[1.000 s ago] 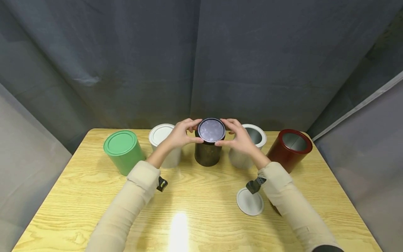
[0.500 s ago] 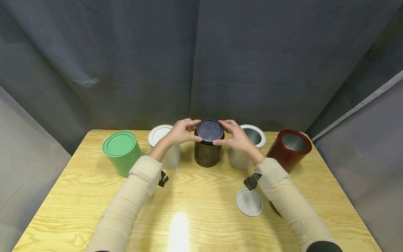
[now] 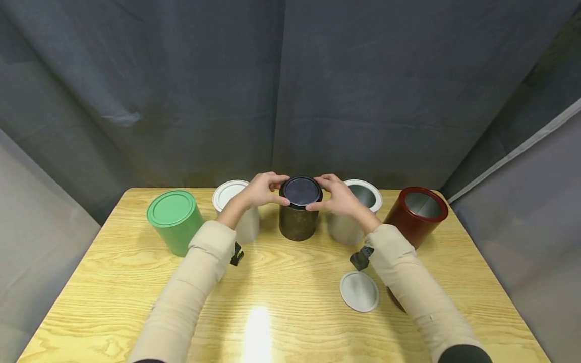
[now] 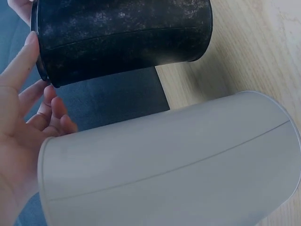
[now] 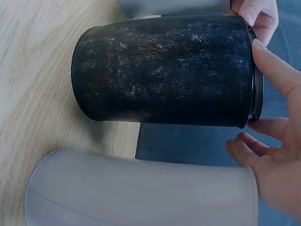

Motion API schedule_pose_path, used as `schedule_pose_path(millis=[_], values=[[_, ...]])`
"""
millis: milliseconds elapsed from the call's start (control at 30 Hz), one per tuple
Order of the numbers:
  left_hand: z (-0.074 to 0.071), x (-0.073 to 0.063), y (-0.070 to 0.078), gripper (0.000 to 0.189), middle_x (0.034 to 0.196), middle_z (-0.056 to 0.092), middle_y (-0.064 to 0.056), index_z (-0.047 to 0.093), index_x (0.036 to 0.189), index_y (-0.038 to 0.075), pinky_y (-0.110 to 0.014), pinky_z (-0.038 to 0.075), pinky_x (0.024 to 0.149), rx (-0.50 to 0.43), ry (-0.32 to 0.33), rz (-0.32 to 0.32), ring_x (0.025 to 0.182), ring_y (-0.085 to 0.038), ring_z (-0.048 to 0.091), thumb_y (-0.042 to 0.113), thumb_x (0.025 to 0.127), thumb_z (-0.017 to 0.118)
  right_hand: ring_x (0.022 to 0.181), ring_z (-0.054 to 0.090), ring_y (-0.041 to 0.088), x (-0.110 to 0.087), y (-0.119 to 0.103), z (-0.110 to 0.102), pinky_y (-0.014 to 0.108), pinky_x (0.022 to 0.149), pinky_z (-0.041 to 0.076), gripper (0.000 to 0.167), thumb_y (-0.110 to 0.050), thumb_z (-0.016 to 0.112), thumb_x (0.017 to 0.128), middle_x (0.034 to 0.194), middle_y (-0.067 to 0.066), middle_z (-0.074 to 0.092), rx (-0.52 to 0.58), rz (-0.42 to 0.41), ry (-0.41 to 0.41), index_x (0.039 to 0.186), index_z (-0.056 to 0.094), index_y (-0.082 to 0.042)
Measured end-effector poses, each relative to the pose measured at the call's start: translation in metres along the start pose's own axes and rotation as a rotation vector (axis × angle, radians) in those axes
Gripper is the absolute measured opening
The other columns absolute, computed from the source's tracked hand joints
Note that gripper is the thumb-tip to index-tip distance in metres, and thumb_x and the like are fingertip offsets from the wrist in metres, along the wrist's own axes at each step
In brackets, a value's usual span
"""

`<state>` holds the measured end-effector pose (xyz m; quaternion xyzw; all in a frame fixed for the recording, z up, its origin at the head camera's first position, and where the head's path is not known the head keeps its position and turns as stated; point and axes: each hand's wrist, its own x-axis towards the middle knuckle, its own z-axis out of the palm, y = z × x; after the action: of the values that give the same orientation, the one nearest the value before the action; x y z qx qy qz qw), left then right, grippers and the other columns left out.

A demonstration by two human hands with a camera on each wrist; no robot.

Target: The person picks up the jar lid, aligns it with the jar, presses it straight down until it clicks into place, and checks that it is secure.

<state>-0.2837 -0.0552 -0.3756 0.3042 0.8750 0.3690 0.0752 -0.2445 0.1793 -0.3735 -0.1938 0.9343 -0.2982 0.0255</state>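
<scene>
At the middle of the table's far edge stands an upright black can (image 3: 298, 227), its sides mottled. A round black lid (image 3: 302, 191) sits at its mouth. My left hand (image 3: 265, 190) holds the left edge of that lid between thumb and fingers, and my right hand (image 3: 338, 195) holds the right edge likewise. In the right wrist view a narrow gap shows between the lid (image 5: 257, 94) and the can's rim, so it lies slightly tilted. A lidded white can (image 3: 248, 224) stands by the left hand, and an uncovered white can (image 3: 345, 229) by the right hand.
A green can (image 3: 179, 227) with its lid on stands far left. An uncovered dark red can (image 3: 412, 224) stands at the right. On the table (image 3: 290, 302) lie a whitish round lid (image 3: 359, 291) and a dark red disc (image 3: 396, 301), partly hidden by the right sleeve.
Both hands have lowered a little with the black lid, which now sits closer to the can's rim. The other cans have stayed in place.
</scene>
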Motion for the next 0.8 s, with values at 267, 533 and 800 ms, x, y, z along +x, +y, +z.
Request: schedule_pose_path(millis=[267,533,800], values=[[-0.0018,0.0008,0.0009,0.062,0.096,0.051,-0.01,0.055,0.126,0.007,-0.03,0.038,0.074,0.02,-0.043,-0.057,0.086,-0.023,0.046,0.025,0.072,0.078,0.119,0.04,0.037,0.003,0.0013,-0.003,0.048,0.096,0.033,0.081,-0.035,0.075,0.073,0.132,0.024,0.039,-0.024,-0.001,-0.054,0.134,0.039,0.006],[0.0008,0.0021,-0.0023,0.058,0.094,0.052,-0.011,0.057,0.123,0.005,-0.03,0.039,0.073,0.039,-0.027,-0.032,0.084,-0.023,0.047,0.024,0.073,0.076,0.116,0.044,0.035,0.003,0.0062,-0.0025,0.046,0.094,0.035,0.067,-0.03,0.074,0.075,0.126,0.022,0.046,0.035,-0.009,-0.009,0.127,0.049,0.005],[0.0013,0.0047,-0.0018,0.054,0.088,0.05,-0.009,0.06,0.12,0.005,-0.029,0.038,0.071,0.092,-0.035,-0.022,0.08,-0.02,0.046,0.026,0.073,0.076,0.115,0.045,0.035,0.0049,0.0067,-0.0029,0.045,0.094,0.036,0.063,-0.028,0.074,0.076,0.125,0.021,0.047,0.033,0.02,-0.02,0.125,0.052,0.004]])
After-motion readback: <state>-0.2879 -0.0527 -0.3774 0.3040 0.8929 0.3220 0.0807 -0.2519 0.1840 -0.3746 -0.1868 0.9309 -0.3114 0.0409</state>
